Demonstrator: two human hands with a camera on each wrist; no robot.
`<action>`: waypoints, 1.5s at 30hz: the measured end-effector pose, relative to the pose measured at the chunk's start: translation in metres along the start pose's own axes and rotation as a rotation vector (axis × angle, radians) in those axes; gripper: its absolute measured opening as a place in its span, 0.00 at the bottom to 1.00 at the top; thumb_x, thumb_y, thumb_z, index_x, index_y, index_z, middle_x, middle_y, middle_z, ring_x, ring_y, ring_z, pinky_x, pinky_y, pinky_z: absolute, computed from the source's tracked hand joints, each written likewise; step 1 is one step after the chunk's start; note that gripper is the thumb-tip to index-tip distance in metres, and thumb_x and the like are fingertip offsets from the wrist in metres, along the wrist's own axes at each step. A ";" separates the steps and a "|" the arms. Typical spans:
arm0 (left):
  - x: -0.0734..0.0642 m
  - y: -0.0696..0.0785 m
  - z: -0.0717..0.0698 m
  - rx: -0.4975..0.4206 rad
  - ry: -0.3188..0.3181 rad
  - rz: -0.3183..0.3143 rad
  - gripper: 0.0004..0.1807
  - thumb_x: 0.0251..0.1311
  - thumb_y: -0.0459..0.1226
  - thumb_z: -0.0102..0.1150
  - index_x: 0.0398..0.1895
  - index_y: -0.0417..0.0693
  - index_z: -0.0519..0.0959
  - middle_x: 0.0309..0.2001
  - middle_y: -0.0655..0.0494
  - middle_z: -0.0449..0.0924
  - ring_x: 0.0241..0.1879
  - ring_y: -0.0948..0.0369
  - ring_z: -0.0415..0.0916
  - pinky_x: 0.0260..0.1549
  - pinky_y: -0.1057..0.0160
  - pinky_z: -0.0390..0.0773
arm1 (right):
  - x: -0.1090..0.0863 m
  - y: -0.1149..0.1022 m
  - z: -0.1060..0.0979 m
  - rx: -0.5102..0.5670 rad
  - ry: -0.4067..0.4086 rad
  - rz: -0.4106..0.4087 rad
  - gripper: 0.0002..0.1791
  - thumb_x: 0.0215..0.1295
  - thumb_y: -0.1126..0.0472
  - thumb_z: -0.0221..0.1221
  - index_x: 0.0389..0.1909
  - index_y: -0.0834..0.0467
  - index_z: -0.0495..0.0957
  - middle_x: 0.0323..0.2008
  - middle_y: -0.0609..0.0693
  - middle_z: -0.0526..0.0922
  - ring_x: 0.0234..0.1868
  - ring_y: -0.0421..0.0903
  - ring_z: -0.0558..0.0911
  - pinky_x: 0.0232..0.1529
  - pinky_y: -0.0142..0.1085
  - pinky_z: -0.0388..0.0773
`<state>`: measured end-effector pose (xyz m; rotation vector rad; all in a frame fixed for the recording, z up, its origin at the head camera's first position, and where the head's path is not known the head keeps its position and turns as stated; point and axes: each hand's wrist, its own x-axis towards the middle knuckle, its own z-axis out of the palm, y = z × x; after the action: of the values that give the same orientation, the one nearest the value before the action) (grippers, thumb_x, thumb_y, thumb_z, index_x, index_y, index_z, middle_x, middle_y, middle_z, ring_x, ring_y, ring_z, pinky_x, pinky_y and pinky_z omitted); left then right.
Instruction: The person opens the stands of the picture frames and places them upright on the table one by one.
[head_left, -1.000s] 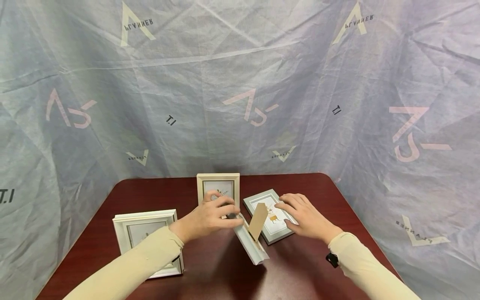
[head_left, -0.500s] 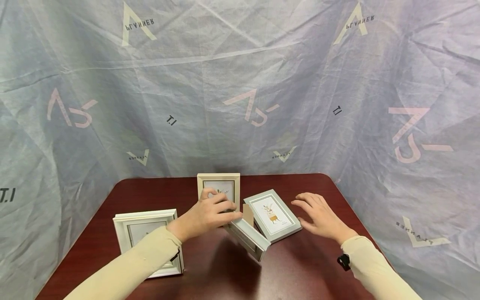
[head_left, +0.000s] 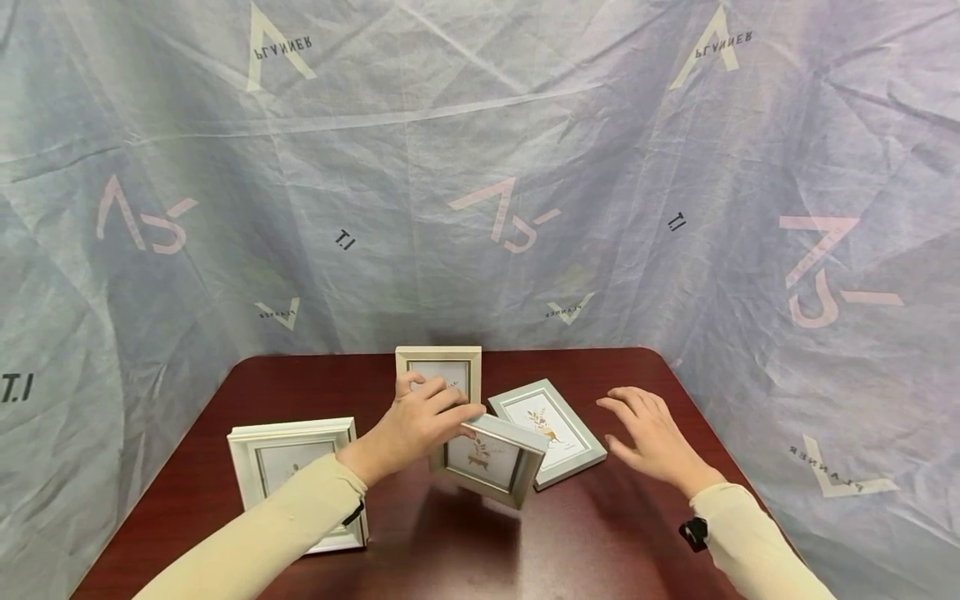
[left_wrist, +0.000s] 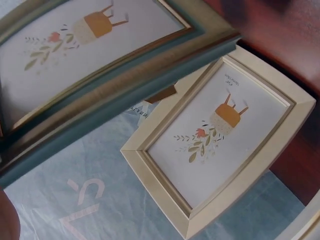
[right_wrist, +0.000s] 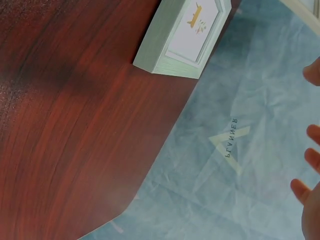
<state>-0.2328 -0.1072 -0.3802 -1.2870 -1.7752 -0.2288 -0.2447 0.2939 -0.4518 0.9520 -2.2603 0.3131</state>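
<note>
While edge-gripping the silver frame [head_left: 483, 460] with the left hand [head_left: 415, 427], apparently to expose its front, holds nothing in the relaxed right hand [head_left: 655, 437].

In the head view, a left sleeve [head_left: 251, 529] in pale cream crosses the lower left and a matching right sleeve [head_left: 753, 533] the lower right, both long, plain and lightly creased. A small, chunky black device [head_left: 694, 533] sits under the right cuff; a slim black piece [head_left: 354, 511] shows at the left. The left hand [head_left: 415, 423] and right hand [head_left: 654, 435] are bare.
</note>
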 end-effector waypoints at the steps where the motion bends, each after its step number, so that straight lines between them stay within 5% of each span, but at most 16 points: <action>1: 0.000 0.000 0.001 0.002 0.000 -0.015 0.15 0.54 0.45 0.67 0.46 0.55 0.83 0.35 0.64 0.79 0.34 0.60 0.71 0.42 0.46 0.60 | -0.001 0.000 -0.001 -0.004 -0.001 0.014 0.28 0.49 0.61 0.65 0.54 0.61 0.77 0.51 0.61 0.75 0.55 0.62 0.71 0.51 0.59 0.62; 9: -0.003 -0.001 0.007 0.060 0.019 -0.111 0.19 0.71 0.52 0.46 0.46 0.53 0.84 0.35 0.62 0.78 0.33 0.59 0.70 0.42 0.46 0.59 | -0.008 -0.002 -0.007 -0.036 -0.030 0.126 0.30 0.48 0.62 0.66 0.57 0.61 0.74 0.52 0.62 0.73 0.56 0.66 0.69 0.51 0.62 0.61; 16: -0.003 0.001 0.006 0.062 -0.005 -0.159 0.25 0.74 0.55 0.38 0.46 0.52 0.83 0.35 0.61 0.78 0.33 0.59 0.71 0.41 0.46 0.60 | -0.012 -0.004 -0.009 -0.038 -0.068 0.196 0.32 0.50 0.62 0.67 0.60 0.60 0.72 0.54 0.62 0.72 0.58 0.65 0.67 0.52 0.63 0.60; 29: -0.005 -0.002 0.007 0.046 -0.009 -0.175 0.20 0.70 0.53 0.47 0.45 0.51 0.83 0.35 0.59 0.79 0.31 0.58 0.70 0.38 0.49 0.65 | -0.006 -0.013 -0.006 -0.010 -0.060 0.202 0.33 0.50 0.61 0.67 0.60 0.60 0.71 0.54 0.61 0.71 0.58 0.63 0.66 0.50 0.61 0.60; 45: -0.005 -0.001 0.008 0.068 -0.090 -0.260 0.18 0.62 0.51 0.58 0.45 0.51 0.84 0.35 0.60 0.80 0.34 0.57 0.72 0.38 0.51 0.66 | 0.018 -0.051 0.001 0.049 -0.055 0.125 0.31 0.53 0.53 0.65 0.59 0.59 0.74 0.54 0.58 0.73 0.58 0.61 0.69 0.54 0.59 0.60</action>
<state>-0.2381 -0.1063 -0.3884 -1.0301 -2.0102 -0.2568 -0.2188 0.2477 -0.4425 0.8551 -2.3773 0.4039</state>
